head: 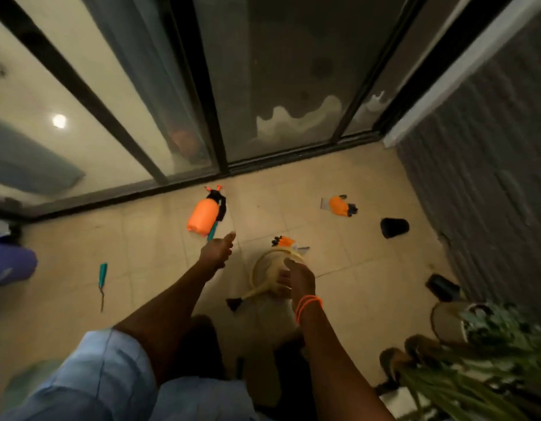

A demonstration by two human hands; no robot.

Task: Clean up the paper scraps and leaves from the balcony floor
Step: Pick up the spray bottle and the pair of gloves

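My right hand (298,279), with orange bands at the wrist, grips a beige watering can (264,268) in the middle of the tiled balcony floor (354,268). The can's spout ends in a black nozzle (234,303) pointing lower left. My left hand (218,250) reaches forward above the floor with its fingers loosely extended and holds nothing. A small pale scrap (303,248) lies just beyond the can beside an orange glove (282,240). No leaves are plainly visible on the tiles.
An orange spray bottle (203,217) lies near the sliding glass doors (263,86). A second orange glove (342,205), two black pots (394,227) (442,287), a teal hand tool (102,281), a purple bucket (10,262) and a potted plant (491,344) surround me.
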